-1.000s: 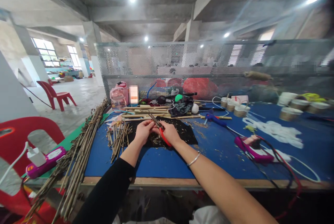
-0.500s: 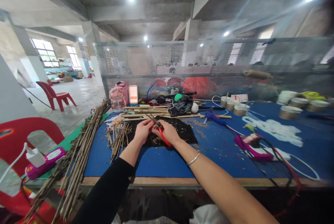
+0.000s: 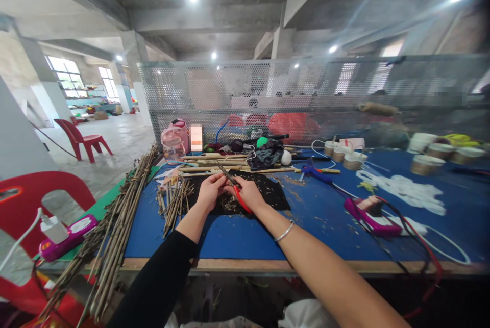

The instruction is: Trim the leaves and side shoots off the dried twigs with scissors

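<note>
My right hand (image 3: 249,194) is closed on red-handled scissors (image 3: 241,199), whose dark blades point away and to the left. Close beside the blades, my left hand (image 3: 209,191) has its fingers pinched together; what they hold is too small and hidden to make out. Both hands are over a black cloth (image 3: 273,193) strewn with pale scraps. To the left of the cloth lies a loose pile of short cut twigs (image 3: 176,205).
A bundle of long twigs (image 3: 118,231) lies across the left table edge. Thicker sticks (image 3: 214,169) lie behind the cloth. On the right are a blue glue gun (image 3: 316,172), a purple power strip (image 3: 373,218) with cables, and several tubs (image 3: 426,165). A mesh panel (image 3: 214,85) stands behind.
Hands and scissors stay almost in the same place over the cloth. The fingers shift only slightly, and the whole view moves a little.
</note>
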A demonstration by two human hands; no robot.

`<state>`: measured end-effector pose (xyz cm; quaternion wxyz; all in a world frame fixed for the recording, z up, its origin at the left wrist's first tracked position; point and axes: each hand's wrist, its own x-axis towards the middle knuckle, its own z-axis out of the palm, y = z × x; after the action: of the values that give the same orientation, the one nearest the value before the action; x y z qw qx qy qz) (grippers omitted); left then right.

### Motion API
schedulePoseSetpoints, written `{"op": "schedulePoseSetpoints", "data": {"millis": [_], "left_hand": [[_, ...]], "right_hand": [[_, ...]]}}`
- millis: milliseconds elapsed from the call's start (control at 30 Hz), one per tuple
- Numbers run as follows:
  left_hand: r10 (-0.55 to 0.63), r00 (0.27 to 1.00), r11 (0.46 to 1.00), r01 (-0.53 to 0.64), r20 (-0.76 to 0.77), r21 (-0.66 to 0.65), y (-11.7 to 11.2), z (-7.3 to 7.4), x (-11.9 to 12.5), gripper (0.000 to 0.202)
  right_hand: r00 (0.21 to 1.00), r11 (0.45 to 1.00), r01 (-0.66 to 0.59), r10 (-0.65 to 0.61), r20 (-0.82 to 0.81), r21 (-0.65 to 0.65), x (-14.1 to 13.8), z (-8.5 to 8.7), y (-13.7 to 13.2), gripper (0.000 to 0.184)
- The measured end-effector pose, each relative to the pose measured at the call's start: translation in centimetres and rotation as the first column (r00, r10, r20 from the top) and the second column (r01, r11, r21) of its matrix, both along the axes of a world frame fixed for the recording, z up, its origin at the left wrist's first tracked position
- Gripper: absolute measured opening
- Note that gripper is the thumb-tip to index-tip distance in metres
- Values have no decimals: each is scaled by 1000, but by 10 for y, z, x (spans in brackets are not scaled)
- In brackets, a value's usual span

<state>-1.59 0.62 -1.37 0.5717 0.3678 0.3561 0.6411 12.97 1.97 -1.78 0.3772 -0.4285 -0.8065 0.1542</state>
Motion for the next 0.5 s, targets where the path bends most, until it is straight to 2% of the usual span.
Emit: {"op": "schedulePoseSetpoints", "data": {"millis": [200,333,500], "left_hand": [[57,997,998,-56,57,-23,0,2,-1,28],[22,997,1000,-21,72,-8,1,3,2,24],[-5,999,1000,6,54,-7,3,0,2,21]], "right_hand": [[989,994,94,-99,113,49,2,3,-1,40],[982,996,41,-56,183,83,1,6,-4,47],[984,993,9,-29,173,117,0,7,-6,45]]}}
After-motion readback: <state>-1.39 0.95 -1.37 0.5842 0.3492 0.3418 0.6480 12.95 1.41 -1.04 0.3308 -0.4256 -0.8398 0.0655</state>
